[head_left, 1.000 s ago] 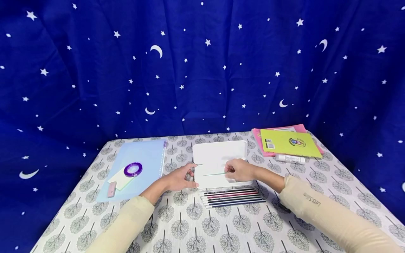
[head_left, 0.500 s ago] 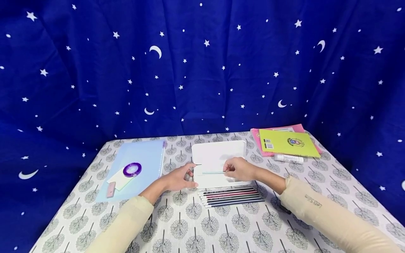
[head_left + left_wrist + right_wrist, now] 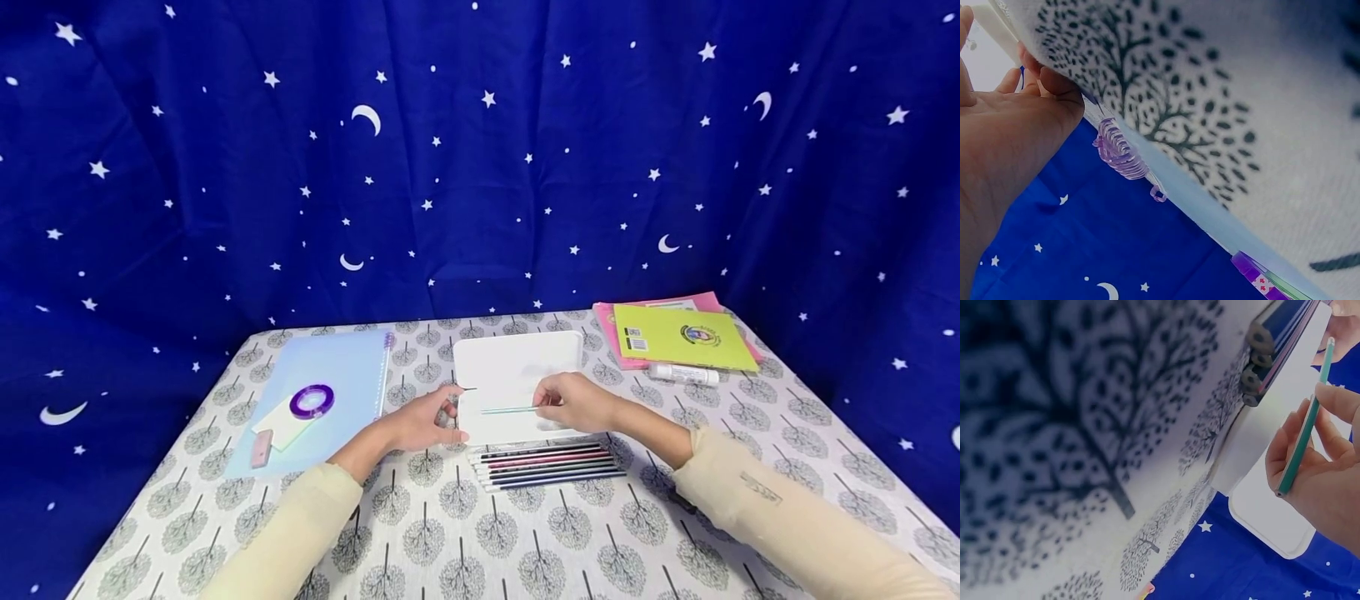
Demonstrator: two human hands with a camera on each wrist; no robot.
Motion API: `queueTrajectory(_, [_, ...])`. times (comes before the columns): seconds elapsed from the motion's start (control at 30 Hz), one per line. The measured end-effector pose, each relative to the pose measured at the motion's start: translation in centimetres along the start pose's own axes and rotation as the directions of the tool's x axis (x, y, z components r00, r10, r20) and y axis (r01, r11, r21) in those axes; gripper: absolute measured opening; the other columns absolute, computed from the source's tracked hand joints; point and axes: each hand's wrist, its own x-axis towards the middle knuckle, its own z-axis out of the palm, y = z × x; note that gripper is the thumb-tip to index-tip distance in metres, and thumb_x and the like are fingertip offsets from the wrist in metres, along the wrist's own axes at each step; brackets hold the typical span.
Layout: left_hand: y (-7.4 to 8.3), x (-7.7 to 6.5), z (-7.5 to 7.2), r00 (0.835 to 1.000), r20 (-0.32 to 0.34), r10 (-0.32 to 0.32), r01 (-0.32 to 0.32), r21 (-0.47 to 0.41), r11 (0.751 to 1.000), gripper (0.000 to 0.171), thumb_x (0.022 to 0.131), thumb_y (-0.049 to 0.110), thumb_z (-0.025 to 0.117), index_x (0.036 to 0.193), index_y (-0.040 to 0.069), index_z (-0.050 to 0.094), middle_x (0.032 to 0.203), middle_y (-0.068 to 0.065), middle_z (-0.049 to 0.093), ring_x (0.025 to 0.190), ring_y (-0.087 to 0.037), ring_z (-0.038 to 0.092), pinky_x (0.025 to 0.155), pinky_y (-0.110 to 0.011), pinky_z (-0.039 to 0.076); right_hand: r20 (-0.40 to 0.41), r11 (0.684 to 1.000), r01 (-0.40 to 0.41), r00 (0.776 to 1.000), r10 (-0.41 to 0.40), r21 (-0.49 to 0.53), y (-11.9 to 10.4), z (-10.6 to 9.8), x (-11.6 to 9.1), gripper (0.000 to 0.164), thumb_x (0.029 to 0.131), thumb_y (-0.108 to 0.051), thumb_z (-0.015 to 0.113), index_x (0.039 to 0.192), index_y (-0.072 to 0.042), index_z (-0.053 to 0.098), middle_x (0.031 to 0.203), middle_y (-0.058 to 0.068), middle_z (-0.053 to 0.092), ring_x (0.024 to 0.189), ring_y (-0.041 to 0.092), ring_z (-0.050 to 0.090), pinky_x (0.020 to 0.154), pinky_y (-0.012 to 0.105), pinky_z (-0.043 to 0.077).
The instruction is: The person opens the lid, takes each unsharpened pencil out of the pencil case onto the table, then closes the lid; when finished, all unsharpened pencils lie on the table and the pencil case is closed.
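Note:
A white pencil case (image 3: pixel 517 358) lies opened flat on the table, its lid towards the back. My left hand (image 3: pixel 420 421) holds the case's left side, thumb at the front corner and index finger near the hinge line. In the left wrist view, that hand (image 3: pixel 1016 137) partly hides the case. My right hand (image 3: pixel 577 402) pinches a green pencil (image 3: pixel 510 410) above the front half of the case. The right wrist view shows this pencil (image 3: pixel 1300 444) between thumb and fingers, its pale tip pointing left. Several dark and red pencils (image 3: pixel 551 467) lie in a row before the case.
At the left, a light-blue spiral notebook (image 3: pixel 330 367) bears a purple tape roll (image 3: pixel 311 402), a pale notepad (image 3: pixel 283 427) and a pink eraser (image 3: pixel 261 448). Pink (image 3: pixel 606 321) and yellow-green (image 3: pixel 660 333) books lie at the back right, behind a white glue stick (image 3: pixel 682 374).
My right hand and the green pencil have shifted only slightly, staying over the case. The left hand keeps its place at the case's left side.

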Motion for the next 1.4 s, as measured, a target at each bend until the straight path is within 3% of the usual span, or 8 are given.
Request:
queueTrajectory(0.57, [0.0, 0.0, -0.1, 1.000, 0.004, 0.002, -0.002, -0.008, 1.000, 0.083, 0.087, 0.035, 0.075, 0.153, 0.011, 0.030, 0.122, -0.005, 0.056, 0.094, -0.015, 0.055, 0.091, -0.036, 0.048, -0.031, 0.999, 0.053, 0.998, -0.053, 0.002, -0.8, -0.4, -2.3, 0.005, 0.088, -0.006, 0.071, 0.092, -0.005, 0.069, 0.085, -0.005, 0.066, 0.071, 0.008, 0.058, 0.065, 0.024, 0.051])
queueTrajectory(0.93, [0.0, -0.2, 0.1, 1.000, 0.001, -0.008, 0.008, -0.001, 1.000, 0.083, 0.087, 0.034, 0.075, 0.153, 0.011, 0.030, 0.122, -0.005, 0.056, 0.092, -0.015, 0.055, 0.087, -0.035, 0.049, -0.011, 0.999, 0.003, 1.000, -0.002, 0.039, -1.7, -0.6, -3.9, 0.005, 0.089, -0.009, 0.072, 0.093, -0.010, 0.069, 0.084, -0.008, 0.064, 0.073, 0.008, 0.058, 0.064, 0.025, 0.051])
queueTrajectory(1.4, [0.3, -0.2, -0.1, 1.000, 0.004, -0.008, 0.008, -0.003, 1.000, 0.084, 0.088, 0.035, 0.075, 0.154, 0.011, 0.029, 0.124, -0.005, 0.056, 0.096, -0.015, 0.056, 0.092, -0.036, 0.048, 0.040, 0.996, -0.002, 0.999, -0.002, 0.084, -3.6, 0.2, -6.5, 0.009, 0.087, -0.005, 0.070, 0.096, -0.005, 0.069, 0.086, -0.007, 0.065, 0.076, 0.007, 0.061, 0.069, 0.025, 0.054])
